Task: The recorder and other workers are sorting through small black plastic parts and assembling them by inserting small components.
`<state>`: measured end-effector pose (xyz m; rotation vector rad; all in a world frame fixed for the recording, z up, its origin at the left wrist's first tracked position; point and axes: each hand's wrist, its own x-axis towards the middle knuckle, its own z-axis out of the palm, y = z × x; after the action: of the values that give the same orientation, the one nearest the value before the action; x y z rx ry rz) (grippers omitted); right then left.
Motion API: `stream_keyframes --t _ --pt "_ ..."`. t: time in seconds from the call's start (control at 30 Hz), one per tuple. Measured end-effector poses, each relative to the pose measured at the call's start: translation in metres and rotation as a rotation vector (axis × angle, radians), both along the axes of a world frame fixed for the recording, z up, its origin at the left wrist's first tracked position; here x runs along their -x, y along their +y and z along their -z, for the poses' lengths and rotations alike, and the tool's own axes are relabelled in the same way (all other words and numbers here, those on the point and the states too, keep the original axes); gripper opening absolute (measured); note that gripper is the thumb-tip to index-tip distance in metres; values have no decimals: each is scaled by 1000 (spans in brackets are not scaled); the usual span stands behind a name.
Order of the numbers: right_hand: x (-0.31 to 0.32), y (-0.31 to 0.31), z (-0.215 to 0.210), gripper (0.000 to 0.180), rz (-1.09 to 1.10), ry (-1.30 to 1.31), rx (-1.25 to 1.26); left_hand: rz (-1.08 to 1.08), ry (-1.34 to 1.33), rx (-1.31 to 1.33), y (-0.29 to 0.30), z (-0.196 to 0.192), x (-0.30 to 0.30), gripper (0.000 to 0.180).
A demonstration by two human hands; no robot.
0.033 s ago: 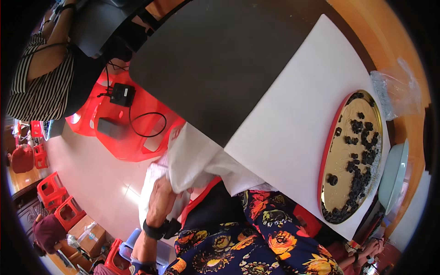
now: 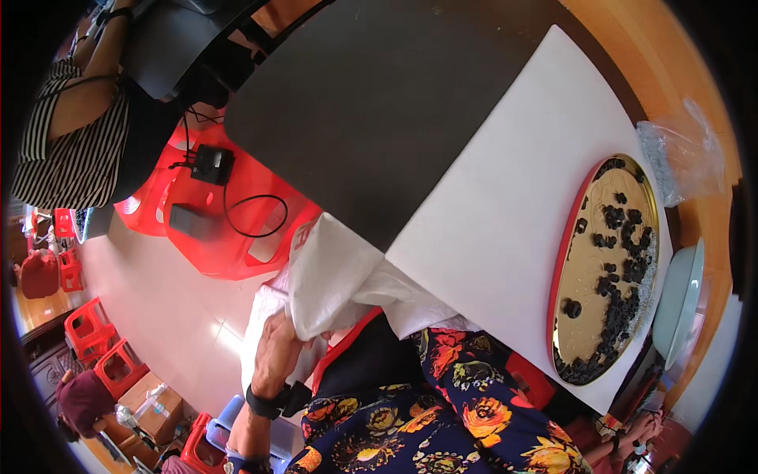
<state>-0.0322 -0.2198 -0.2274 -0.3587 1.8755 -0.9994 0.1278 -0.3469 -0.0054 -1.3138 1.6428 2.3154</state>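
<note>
My left hand (image 2: 274, 354), with a black band at the wrist, is closed on the edge of a white woven sack (image 2: 335, 276). The sack sags in folds beside my lap and against the table corner. Part of my fingers is hidden behind the cloth. My right hand does not show. On the white board (image 2: 482, 205) to the right lies an oval, gold-coloured tray (image 2: 588, 261) with a red rim. Small black, ruffled pieces (image 2: 616, 316) are scattered over it, thickest along its right and near side.
A dark table top (image 2: 363, 103) reaches away in front. Red plastic stools (image 2: 229, 253), one bearing a black box with cables (image 2: 212, 163), stand at the left near a person in stripes (image 2: 71, 158). A clear plastic bag (image 2: 687, 158) and a pale basin (image 2: 679, 304) lie beyond the tray.
My left hand and the sack's edge have shifted very slightly. The tray and the black pieces have not moved.
</note>
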Motion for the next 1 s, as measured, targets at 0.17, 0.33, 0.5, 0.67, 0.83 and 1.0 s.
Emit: stream_keyframes --t 0.17,0.33,0.5,0.67,0.83,1.0 --pt "11 -4 -8 43 12 -29 31 296 60 685 1 16 -52 5" --pt "21 2 -13 43 46 -69 38 226 -93 728 1 54 -100 6" --pt "38 6 -14 43 84 -117 41 60 -75 263 -20 137 -107 4" --pt "48 10 -6 43 117 -189 33 -123 64 56 -33 196 -110 31" --pt "43 1 0 43 113 -287 36 447 -540 686 -42 194 -136 24" --pt "32 -10 -2 43 81 -377 43 -63 -260 852 -40 151 -176 35"
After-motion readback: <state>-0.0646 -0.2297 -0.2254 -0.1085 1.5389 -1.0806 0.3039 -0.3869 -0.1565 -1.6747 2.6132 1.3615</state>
